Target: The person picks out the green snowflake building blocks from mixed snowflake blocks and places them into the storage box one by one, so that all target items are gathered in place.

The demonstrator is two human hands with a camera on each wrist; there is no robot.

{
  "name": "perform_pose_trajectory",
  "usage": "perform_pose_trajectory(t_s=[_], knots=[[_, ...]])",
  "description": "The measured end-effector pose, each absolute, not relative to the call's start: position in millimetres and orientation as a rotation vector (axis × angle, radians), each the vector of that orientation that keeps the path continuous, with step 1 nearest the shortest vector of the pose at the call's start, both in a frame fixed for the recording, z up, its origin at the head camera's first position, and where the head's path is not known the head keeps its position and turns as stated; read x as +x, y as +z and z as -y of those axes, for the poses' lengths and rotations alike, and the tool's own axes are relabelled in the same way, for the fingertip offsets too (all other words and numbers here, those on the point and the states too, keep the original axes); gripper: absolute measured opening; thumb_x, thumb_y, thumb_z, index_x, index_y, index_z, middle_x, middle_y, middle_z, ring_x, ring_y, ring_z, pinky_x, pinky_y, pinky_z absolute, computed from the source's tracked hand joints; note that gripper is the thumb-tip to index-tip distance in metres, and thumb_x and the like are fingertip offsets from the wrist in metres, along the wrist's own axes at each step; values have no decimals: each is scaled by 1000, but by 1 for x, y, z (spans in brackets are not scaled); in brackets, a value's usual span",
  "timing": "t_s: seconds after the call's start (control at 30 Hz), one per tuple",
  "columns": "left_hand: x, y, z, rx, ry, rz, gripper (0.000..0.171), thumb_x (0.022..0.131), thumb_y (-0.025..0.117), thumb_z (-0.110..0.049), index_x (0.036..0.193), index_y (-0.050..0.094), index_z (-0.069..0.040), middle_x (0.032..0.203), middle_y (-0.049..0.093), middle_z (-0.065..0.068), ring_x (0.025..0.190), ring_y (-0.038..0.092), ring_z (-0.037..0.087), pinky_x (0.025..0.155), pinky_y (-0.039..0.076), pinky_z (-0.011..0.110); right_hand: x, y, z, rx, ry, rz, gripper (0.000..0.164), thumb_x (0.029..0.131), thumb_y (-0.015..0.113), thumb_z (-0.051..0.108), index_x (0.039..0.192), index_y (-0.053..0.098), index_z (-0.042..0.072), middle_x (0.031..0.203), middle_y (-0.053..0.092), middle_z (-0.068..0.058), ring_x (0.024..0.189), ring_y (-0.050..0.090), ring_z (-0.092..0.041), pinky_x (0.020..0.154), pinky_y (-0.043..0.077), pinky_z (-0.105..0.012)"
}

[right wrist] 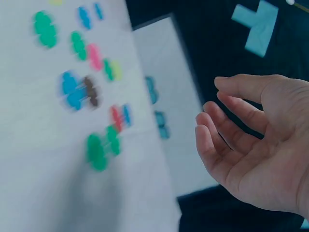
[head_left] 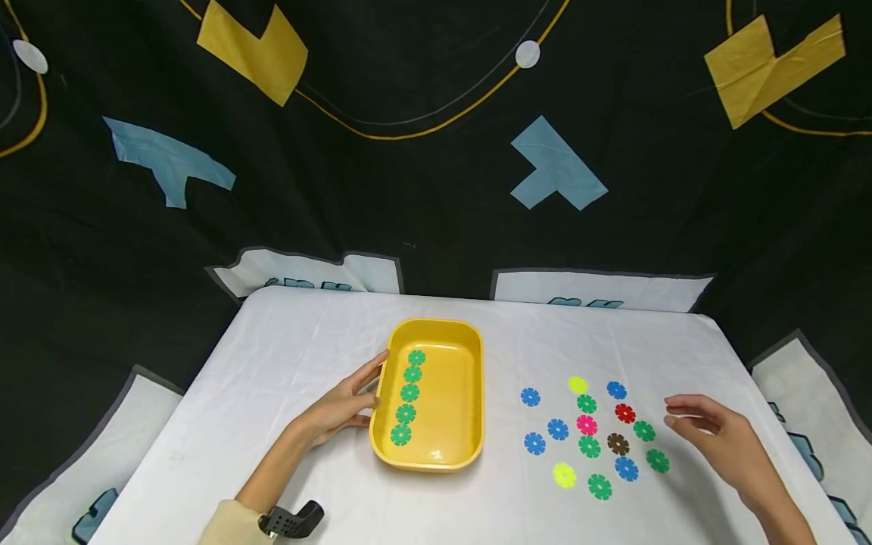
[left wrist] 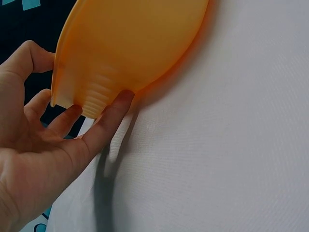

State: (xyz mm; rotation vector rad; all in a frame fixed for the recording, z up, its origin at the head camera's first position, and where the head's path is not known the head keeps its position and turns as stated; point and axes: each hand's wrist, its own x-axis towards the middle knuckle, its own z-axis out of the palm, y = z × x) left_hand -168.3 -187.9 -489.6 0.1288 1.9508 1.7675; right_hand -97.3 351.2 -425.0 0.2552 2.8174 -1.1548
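At the left side of a yellow tray [head_left: 463,393], my left hand [head_left: 341,409] holds the tray's edge. The left wrist view shows the digits of the left hand [left wrist: 58,150] bent against the rim and outer wall of the tray [left wrist: 135,43]. Inside it, a column of green notched discs [head_left: 409,393] runs along the left half. My right hand [head_left: 722,443] hovers with loosely bent fingers beside the loose discs. Nearest to it are a green disc [head_left: 643,431] and another green disc [head_left: 658,461]. In the right wrist view the right hand [right wrist: 260,145] holds nothing.
Right of the tray, scattered discs include a red one [head_left: 624,412], a brown one [head_left: 618,443], a pink one [head_left: 587,425], two yellow, several blue and several green. A white cloth [head_left: 170,454] covers the table. Black fabric [head_left: 409,212] hangs behind it.
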Motion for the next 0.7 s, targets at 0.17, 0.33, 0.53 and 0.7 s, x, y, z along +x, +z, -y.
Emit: perform_pose_trajectory(t_s=[0.17, 0.33, 0.53, 0.7], knots=[[-168, -489, 188, 128, 1771, -1951, 85, 89, 55, -4, 160, 21, -35, 166, 11, 10, 120, 55, 34, 82, 57, 45, -92, -457, -365, 406, -1143, -2601, 55, 94, 69, 29, 133, 54, -6, 119, 62, -24, 101, 59, -33, 78, 55, -42], [-168, -490, 188, 131, 1773, -1946, 85, 89, 56, -4, 160, 21, -35, 166, 11, 11, 118, 56, 34, 82, 57, 45, -87, -484, -370, 482, -1121, -2468, 64, 86, 78, 33, 133, 55, -5, 109, 66, -12, 97, 54, -29, 73, 51, -37], [-168, -489, 189, 132, 1773, -1942, 86, 89, 56, -4, 160, 20, -35, 166, 10, 11, 119, 56, 34, 83, 57, 45, -82, -504, -372, 528, -1115, -2492, 67, 84, 80, 32, 135, 55, -5, 106, 62, -12, 92, 52, -28, 74, 47, -37], [-168, -489, 188, 129, 1777, -1941, 86, 88, 55, -3, 160, 21, -35, 166, 11, 11, 121, 55, 35, 83, 57, 46, -84, -513, -378, 572, -1125, -2503, 60, 88, 76, 25, 135, 53, -6, 102, 57, -12, 95, 49, -30, 78, 44, -42]])
